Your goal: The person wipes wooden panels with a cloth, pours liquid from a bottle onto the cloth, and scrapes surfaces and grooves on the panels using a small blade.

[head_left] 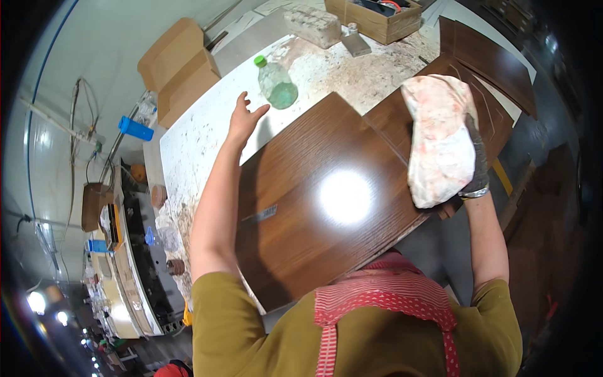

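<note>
With our left hand (245,121) we hold nothing; the fingers are spread and released, near a clear green-capped bottle (274,88) with some greenish liquid at its base. Our right hand (480,158), in a dark glove, grasps a white cloth (441,141) blotched with pink along its right edge, though the cloth hides most of the fingers. We have the cloth at the right end of a glossy brown panel (295,169), in front of a 2nd brown panel (391,119); we cannot tell how firmly it touches either. The large panel lies before us on a stained white table (198,138), with a bright glare near its middle and a small grey label (268,212) toward its left side. Beyond it we see a pale speckled block (312,27), a small metal can (356,44) and a cardboard box (377,22) holding assorted items. An open brown carton (179,72) stands at the far left, near a blue-capped bottle (135,128). At the far right we see more dark brown boards (496,56).
</note>
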{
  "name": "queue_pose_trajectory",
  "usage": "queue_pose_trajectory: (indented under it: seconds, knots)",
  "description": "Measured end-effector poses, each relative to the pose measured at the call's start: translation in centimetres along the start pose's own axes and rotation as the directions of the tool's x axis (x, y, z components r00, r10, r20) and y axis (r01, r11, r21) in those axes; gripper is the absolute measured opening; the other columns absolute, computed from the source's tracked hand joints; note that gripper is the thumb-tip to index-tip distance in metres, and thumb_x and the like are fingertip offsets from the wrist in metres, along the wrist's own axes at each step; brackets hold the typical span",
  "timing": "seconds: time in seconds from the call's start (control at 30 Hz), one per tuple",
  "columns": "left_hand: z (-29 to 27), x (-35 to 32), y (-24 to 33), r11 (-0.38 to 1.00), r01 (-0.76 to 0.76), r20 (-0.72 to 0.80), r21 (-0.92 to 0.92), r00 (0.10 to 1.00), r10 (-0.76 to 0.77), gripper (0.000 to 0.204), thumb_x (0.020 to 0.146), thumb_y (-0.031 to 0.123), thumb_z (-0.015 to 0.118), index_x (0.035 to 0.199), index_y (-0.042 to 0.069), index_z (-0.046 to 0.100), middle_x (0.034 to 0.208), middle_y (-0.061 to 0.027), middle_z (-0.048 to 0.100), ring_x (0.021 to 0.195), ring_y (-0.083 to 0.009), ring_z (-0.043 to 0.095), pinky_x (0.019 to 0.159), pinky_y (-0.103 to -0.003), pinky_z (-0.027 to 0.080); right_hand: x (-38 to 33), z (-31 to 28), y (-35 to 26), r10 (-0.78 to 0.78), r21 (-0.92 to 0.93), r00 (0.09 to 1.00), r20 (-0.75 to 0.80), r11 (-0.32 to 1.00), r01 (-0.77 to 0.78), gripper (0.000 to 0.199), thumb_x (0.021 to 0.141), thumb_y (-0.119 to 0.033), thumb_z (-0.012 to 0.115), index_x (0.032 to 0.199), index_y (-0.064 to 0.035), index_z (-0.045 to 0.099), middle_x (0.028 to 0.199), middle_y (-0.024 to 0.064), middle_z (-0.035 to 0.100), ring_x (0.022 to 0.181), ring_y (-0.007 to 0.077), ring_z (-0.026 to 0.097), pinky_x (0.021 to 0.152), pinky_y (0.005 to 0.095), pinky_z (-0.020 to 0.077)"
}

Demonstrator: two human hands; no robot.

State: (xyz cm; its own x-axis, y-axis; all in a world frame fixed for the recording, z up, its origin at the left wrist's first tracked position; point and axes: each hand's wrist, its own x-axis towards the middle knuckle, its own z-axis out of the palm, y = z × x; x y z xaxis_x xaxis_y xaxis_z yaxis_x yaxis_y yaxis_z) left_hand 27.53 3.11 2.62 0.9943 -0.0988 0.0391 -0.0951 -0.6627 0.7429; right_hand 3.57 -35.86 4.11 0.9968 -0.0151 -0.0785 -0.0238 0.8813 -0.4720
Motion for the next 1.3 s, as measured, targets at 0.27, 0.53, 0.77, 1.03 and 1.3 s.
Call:
queue_pose_trajectory:
  seconds: [0.27, 0.53, 0.77, 1.03, 1.3]
  knots:
    - [6.0, 9.1, -3.6, 0.974, 0.114, -0.119, -0.196, 0.983, -0.139, 0.064, 0.072, 0.023, 0.074, 0.122, -0.003, 0.044, 0.120, -0.0193, 0.053, 0.106, -0.0282, 0.055, 0.088, -0.036, 0.043, 2.2, 0.6, 2.7, 0.141, 0.126, 0.986, -0.089, 0.984, -0.129, 0.057, 0.090, -0.037, 0.056, 0.132, -0.0010, 0.041, 0.126, 0.0131, 0.053, 0.113, 0.0220, 0.053, 0.100, 0.0361, 0.0415]
    - [1.1, -6.4, 11.5, 0.544, -0.687, 0.205, 0.482, 0.692, 0.692, 0.049, 0.064, 0.008, 0.072, 0.111, 0.011, 0.058, 0.092, -0.0089, 0.054, 0.093, -0.0272, 0.052, 0.081, -0.038, 0.041, 4.3, -3.5, 7.6, -0.131, -0.483, 0.985, -0.114, 0.874, 0.060, 0.047, 0.095, -0.029, 0.049, 0.132, -0.0013, 0.041, 0.128, 0.0107, 0.051, 0.116, 0.0173, 0.050, 0.100, 0.0300, 0.0398]
    - [-1.1, -13.7, 14.0, 0.114, -0.731, 0.355, 0.673, 0.454, 0.817, 0.043, 0.067, 0.007, 0.062, 0.107, 0.022, 0.058, 0.086, -0.0014, 0.050, 0.088, -0.0192, 0.052, 0.083, -0.037, 0.038, 1.5, 3.6, 9.5, 0.111, -0.087, 0.994, 0.015, 0.990, -0.109, 0.045, 0.099, -0.031, 0.039, 0.133, -0.0020, 0.038, 0.125, 0.0102, 0.052, 0.113, 0.0169, 0.050, 0.097, 0.0296, 0.0407]
    - [-4.1, -15.0, 14.2, 0.013, -0.651, 0.357, 0.759, 0.434, 0.827, 0.029, 0.073, 0.013, 0.058, 0.101, 0.018, 0.055, 0.087, 0.0005, 0.049, 0.085, -0.0162, 0.051, 0.081, -0.036, 0.039, 0.5, 5.5, 11.9, -0.086, -0.843, 0.872, 0.483, 0.225, 0.489, 0.042, 0.099, -0.019, 0.036, 0.138, -0.0056, 0.032, 0.138, 0.0082, 0.040, 0.125, 0.0186, 0.040, 0.108, 0.0315, 0.0281]
    - [-4.3, -16.6, 13.9, 0.013, -0.697, 0.447, 0.717, 0.474, 0.759, 0.028, 0.074, 0.011, 0.057, 0.100, 0.018, 0.057, 0.086, -0.0008, 0.050, 0.086, -0.0170, 0.052, 0.081, -0.036, 0.039, 0.2, 4.7, 13.1, 0.032, -0.671, 0.961, 0.274, 0.722, 0.167, 0.040, 0.097, -0.016, 0.036, 0.135, -0.0028, 0.034, 0.133, 0.0102, 0.045, 0.122, 0.0167, 0.042, 0.105, 0.0277, 0.0309]
